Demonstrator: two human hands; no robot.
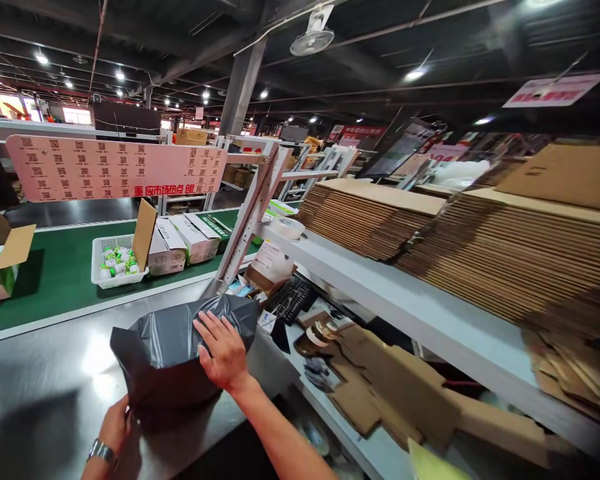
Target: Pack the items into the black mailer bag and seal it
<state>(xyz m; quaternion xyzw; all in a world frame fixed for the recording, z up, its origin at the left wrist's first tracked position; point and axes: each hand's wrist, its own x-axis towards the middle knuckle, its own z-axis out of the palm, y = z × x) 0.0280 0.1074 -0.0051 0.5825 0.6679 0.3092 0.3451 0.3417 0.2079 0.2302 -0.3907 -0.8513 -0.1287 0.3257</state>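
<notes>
A dark grey plastic mailing bag (pixel 180 387), bulky with contents I cannot see, rests on the metal worktop (pixel 45 400). At the bag's lower left corner my left hand (pixel 115 421), with a metal watch at the wrist, is closed on the plastic; its fingertips are partly hidden. My right hand (pixel 223 352) lies on the bag's upper right side, palm down, fingers stretched out and thumb apart.
Beyond the worktop runs a green conveyor (pixel 70 260) with a white basket (pixel 117 283) of small bottles and several cartons. On my right, a shelf (pixel 405 293) carries stacked flat cardboard (pixel 370 213) and a tape roll (pixel 287 228). Below lies a keyboard (pixel 293 299).
</notes>
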